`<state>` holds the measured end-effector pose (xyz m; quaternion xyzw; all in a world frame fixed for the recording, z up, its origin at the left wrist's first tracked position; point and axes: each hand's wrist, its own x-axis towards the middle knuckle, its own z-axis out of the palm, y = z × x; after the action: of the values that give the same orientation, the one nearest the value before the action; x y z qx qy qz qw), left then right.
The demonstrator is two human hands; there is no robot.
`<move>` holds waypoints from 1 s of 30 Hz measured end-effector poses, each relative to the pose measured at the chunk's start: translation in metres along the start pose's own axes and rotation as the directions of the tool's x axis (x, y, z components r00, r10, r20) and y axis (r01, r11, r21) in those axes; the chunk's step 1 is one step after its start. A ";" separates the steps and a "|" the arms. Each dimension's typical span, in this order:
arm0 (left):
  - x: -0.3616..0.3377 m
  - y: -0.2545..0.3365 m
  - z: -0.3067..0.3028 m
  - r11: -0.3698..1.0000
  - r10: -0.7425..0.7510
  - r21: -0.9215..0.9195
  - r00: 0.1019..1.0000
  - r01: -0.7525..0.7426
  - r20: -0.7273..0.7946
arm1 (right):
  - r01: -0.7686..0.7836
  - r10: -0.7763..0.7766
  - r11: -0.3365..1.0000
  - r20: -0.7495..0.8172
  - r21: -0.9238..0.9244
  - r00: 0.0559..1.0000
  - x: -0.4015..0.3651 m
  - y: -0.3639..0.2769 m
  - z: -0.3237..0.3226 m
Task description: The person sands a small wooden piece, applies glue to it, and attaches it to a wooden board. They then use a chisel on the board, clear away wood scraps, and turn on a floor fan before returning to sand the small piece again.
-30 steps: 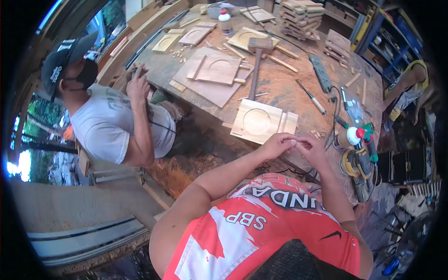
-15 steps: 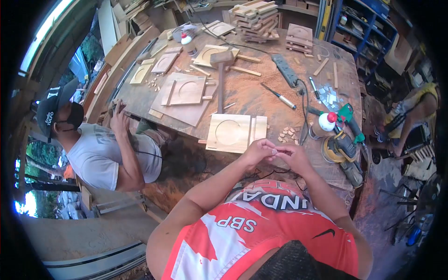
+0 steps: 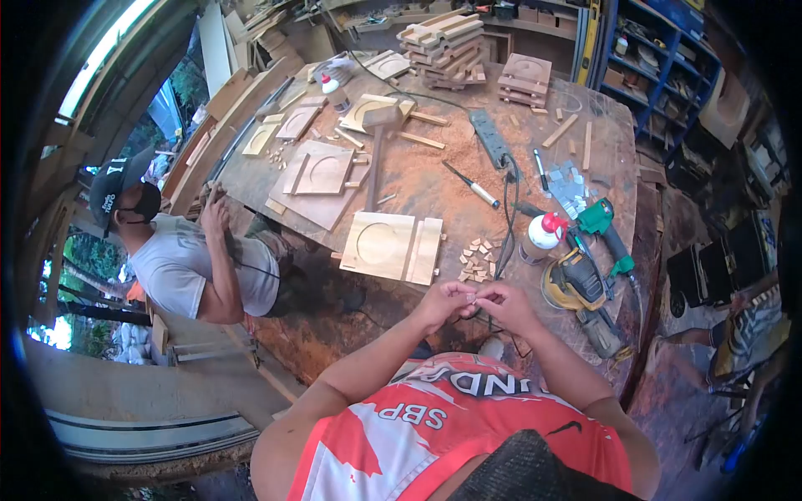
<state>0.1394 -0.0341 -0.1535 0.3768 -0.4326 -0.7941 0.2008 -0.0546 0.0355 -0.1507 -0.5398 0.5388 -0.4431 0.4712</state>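
My left hand (image 3: 446,303) and my right hand (image 3: 506,306) meet in front of my chest at the table's near edge, fingertips pinched together. Whatever lies between the fingers is too small to make out. Just beyond them is a pile of small wooden pieces (image 3: 479,260). A square wooden board (image 3: 381,245) with a round recess rests to the left of the pile. Right of my hands are a glue bottle with a red cap (image 3: 543,236) and a yellow sander (image 3: 575,281).
A green power tool (image 3: 608,231), a power strip (image 3: 489,138) and a mallet (image 3: 382,119) lie on the table (image 3: 614,134). Stacked wooden frames (image 3: 443,50) stand at the back. A co-worker (image 3: 196,255) stands at the left; another person is partly visible at the right.
The view has shifted, so the table items appear moved. Both my hands remain pinched together, now lower and further left in the picture. The person at the right appears lower.
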 end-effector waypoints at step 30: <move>0.006 0.048 -0.169 0.999 -0.031 -0.027 0.986 0.036 0.165 | -0.214 0.174 0.971 -0.294 -0.110 0.940 0.067 -0.021 0.091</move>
<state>0.2659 -0.1547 -0.1740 0.3142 -0.4294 -0.8320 0.1567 0.0399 -0.0287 -0.1469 -0.4470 0.6809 -0.4278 0.3917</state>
